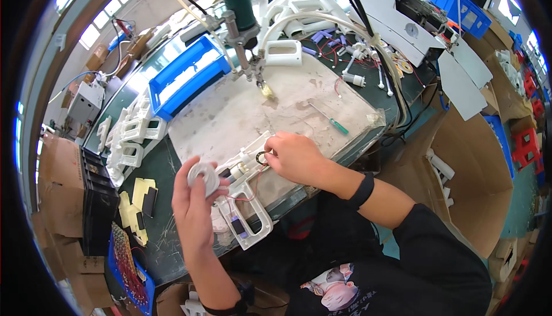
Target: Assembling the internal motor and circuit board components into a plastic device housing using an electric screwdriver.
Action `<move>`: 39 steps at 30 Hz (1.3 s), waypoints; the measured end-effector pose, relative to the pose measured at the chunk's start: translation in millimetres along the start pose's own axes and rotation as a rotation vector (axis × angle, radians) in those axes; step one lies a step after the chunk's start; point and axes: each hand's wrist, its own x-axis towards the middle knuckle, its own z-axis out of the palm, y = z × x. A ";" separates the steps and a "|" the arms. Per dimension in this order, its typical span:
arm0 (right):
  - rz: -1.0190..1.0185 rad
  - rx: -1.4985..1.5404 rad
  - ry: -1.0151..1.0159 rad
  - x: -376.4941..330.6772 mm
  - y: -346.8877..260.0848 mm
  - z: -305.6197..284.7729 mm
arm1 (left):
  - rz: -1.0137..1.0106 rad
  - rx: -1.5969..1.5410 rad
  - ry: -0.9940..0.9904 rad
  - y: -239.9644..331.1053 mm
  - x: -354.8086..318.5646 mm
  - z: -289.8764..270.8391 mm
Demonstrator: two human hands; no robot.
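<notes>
My left hand [192, 207] is closed around a round white plastic part [204, 179], raised over the table's near edge. With fingertips pinched together, my right hand [299, 155] holds a small dark ring [261, 158]. Below and between both hands lies an open white plastic housing half [265, 225] with a loop-shaped handle. A purple battery cell [239, 228] with a black band sits in that handle. Thin red wire [246, 200] runs across the housing, and white cylindrical parts are set in its long body. My left fingers hide some of the housing.
A green-handled screwdriver [338, 126] lies on the worn board [224, 112]. Over it hangs a green power driver [236, 0]. A blue tray [190, 77] and white housings [132, 129] are at left; purple cells [328, 39] at the back. An open carton [474, 184] stands right.
</notes>
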 end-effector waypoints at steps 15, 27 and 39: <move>0.057 0.942 0.021 9.8 -47.3 9.0 | -0.111 -0.494 -0.232 -50.9 25.2 10.4; -0.104 0.576 0.166 8.9 -44.7 15.7 | -0.059 -0.212 -0.188 -56.4 18.5 15.3; -0.100 0.748 0.135 9.3 -40.8 19.1 | -0.024 -0.239 -0.215 -59.4 19.8 15.2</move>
